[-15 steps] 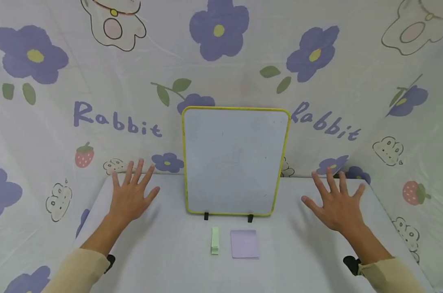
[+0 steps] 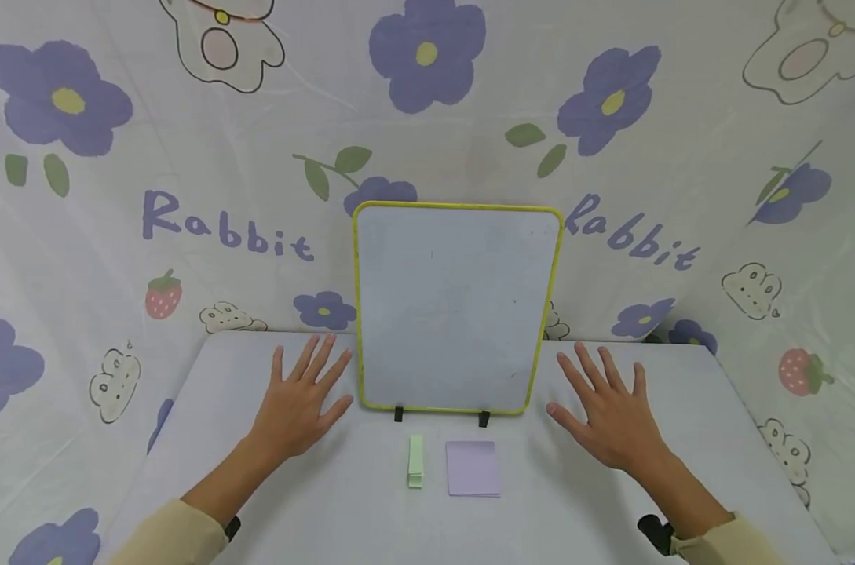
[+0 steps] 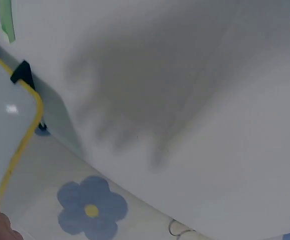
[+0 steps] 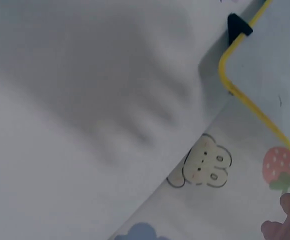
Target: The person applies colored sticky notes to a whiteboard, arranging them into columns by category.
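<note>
Left hand and right hand both have their fingers straight and fanned apart, backs upward, with nothing held; each is to one side of the yellow-framed whiteboard, apart from it. The board stands near the middle of the far edge of the counter, on two black feet. In front of it, toward the near edge, lie a narrow green paper strip and, to its right, a purple paper pad.

The board looks light and stiff, with a smooth, probably slippery face; its two side rims would likely give the surest hold, since a push near the top might tip it. The paper pieces seem nearly weightless and easily creased, best pinched by their side edges.

The counter's near edge is out of frame, and whatever props the board from behind is hidden. The wrist views catch little of either hand, so the palms cannot be made out. Whether the green piece is one folded strip or several stays unclear.
</note>
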Tool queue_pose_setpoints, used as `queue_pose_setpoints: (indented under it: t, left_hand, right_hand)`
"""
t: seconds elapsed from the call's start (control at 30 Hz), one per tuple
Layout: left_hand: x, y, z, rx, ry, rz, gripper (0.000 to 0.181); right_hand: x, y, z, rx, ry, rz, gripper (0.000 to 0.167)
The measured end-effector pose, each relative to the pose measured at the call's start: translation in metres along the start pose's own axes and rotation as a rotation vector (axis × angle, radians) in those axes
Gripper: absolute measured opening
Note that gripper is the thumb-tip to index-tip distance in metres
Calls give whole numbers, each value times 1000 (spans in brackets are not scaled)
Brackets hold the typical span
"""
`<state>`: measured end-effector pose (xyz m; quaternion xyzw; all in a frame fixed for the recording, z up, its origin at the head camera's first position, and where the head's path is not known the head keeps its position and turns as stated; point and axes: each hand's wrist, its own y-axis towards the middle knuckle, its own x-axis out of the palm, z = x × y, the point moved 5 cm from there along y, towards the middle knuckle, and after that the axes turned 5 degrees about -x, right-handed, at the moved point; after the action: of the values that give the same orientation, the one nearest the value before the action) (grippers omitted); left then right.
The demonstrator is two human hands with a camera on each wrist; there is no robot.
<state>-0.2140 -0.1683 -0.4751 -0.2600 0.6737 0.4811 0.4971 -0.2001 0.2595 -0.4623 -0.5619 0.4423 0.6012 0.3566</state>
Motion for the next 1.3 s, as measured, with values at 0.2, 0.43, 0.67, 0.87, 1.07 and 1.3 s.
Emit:
queue_pose_setpoints:
  t: [0.2, 0.43, 0.67, 0.87, 1.07, 1.3]
  left_hand:
    - [6, -2, 29, 79, -38, -22, 68]
    - [11, 1, 58, 149, -130, -68, 66]
    - [22, -1, 87, 219, -178, -148, 67]
    - [35, -9, 105, 268, -168, -222, 69]
    - [44, -17, 119, 292, -176, -280, 68]
    - [51, -24, 131, 324, -189, -331, 65]
  right_hand:
    - [12, -2, -20, -62, 44, -21, 81]
    - [23, -4, -43, -215, 168, 20, 76]
    - [35, -6, -61, -274, 256, 6, 79]
    - [45, -10, -74, -299, 305, -37, 77]
    - [53, -14, -83, -316, 367, -72, 74]
    - [60, -18, -93, -394, 400, -43, 64]
